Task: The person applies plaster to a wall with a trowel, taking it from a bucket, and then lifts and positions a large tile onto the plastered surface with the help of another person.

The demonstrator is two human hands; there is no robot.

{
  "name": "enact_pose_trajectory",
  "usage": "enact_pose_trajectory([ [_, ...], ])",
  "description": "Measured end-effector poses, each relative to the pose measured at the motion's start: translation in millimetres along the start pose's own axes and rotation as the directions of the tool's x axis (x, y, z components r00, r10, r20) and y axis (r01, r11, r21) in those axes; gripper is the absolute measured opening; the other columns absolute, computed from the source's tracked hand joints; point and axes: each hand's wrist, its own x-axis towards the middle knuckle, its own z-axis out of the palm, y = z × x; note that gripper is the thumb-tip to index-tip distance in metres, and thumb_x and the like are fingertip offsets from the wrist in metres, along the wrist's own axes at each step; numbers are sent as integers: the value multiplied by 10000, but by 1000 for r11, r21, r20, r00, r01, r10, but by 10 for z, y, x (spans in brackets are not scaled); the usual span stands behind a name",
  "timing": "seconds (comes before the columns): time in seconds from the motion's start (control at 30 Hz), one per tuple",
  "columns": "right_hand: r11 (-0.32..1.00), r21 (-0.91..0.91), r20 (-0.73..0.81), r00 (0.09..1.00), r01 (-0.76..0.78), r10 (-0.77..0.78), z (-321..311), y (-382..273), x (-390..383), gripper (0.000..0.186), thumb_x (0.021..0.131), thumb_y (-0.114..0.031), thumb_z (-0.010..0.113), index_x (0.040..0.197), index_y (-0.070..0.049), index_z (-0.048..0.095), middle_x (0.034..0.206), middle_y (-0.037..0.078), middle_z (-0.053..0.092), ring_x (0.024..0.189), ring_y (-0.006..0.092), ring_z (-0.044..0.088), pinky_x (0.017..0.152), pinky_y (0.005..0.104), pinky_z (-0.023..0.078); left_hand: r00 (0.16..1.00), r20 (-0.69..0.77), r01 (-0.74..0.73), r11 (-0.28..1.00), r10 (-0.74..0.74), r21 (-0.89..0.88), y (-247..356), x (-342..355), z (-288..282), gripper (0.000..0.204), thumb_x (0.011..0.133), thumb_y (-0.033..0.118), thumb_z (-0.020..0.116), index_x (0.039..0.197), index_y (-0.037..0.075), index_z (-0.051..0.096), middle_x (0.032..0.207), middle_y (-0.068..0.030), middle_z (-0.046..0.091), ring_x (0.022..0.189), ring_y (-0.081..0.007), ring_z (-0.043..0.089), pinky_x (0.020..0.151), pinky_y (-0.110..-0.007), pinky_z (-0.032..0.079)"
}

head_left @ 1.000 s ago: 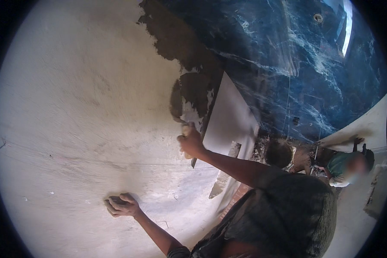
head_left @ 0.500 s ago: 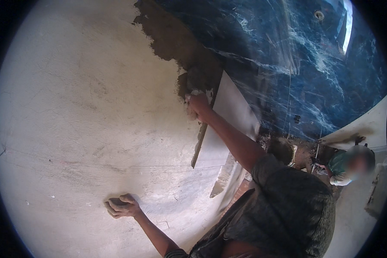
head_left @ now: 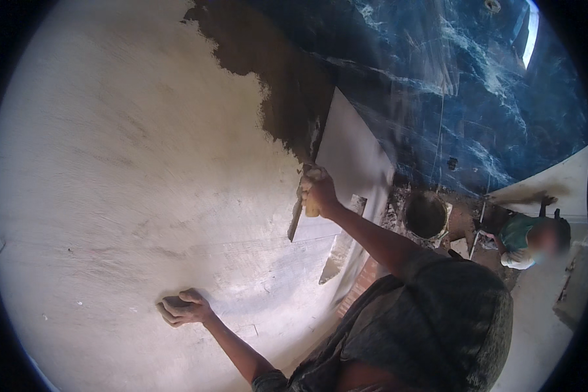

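My right hand (head_left: 320,193) is closed round the pale handle of a trowel (head_left: 312,210), at the lower end of a band of wet dark mortar (head_left: 274,85) on the pale wall. The trowel's blade is mostly hidden by the hand and hard to tell from the mortar. Beside it on the right lies a smooth white panel (head_left: 353,134), with mortar along its left edge. Lower left, my left hand (head_left: 185,308) rests against the bare pale wall (head_left: 124,196), thumb and fingers apart, with dark shadow between them.
Blue marbled slabs (head_left: 431,85) fill the upper right. Below them stands a round bucket (head_left: 426,214) amid rubble. Another person in a green top (head_left: 517,235) is at the far right. Exposed brick (head_left: 359,287) shows near my body.
My right hand has moved down along the mortar's edge with the trowel, uncovering more mortar above. The trowel's handle now shows below the fist. My left hand stays at the wall.
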Motion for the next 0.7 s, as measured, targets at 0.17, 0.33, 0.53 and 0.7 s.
enact_pose_trajectory([
  [0.17, 986, 85, 35, 989, -146, 143, -189, 199, 60, 114, 839, -87, 537, 877, -183, 489, 698, -11, 488, 509, 132, 480, 427, 303, 400, 1000, 5, 7, 1000, -7, 14, 0, -21, -8, 487, 967, 419, 433, 1243, 21, 484, 1323, -150, 435, 1196, -299, 400, 942, -449, 320],
  [0.33, 955, 244, 187, 975, -166, 122, -94, 464, 134, 151, 855, -77, 553, 912, -177, 455, 710, 0, 481, 522, 145, 499, 446, 322, 436, 1000, 5, 1, 1000, -1, -5, 21, -15, 17, 491, 971, 440, 417, 1259, 45, 469, 1317, -147, 438, 1203, -302, 400, 934, -473, 320],
  [0.53, 989, 114, 283, 957, -91, 55, 225, 297, -1, 196, 851, -27, 550, 970, -147, 450, 700, 23, 480, 512, 151, 506, 450, 336, 457, 1000, -14, -25, 1000, 25, 1, 29, 4, 30, 482, 973, 421, 416, 1249, 31, 473, 1324, -152, 428, 1196, -293, 406, 928, -454, 313],
  [0.7, 985, -107, 470, 880, 134, -69, 284, 3, -169, 212, 834, -46, 582, 985, -123, 455, 696, 34, 492, 514, 148, 510, 429, 337, 444, 1000, -5, -29, 1000, 29, 7, 16, 2, 10, 480, 975, 422, 410, 1239, 27, 482, 1319, -143, 425, 1186, -273, 410, 927, -432, 305],
])
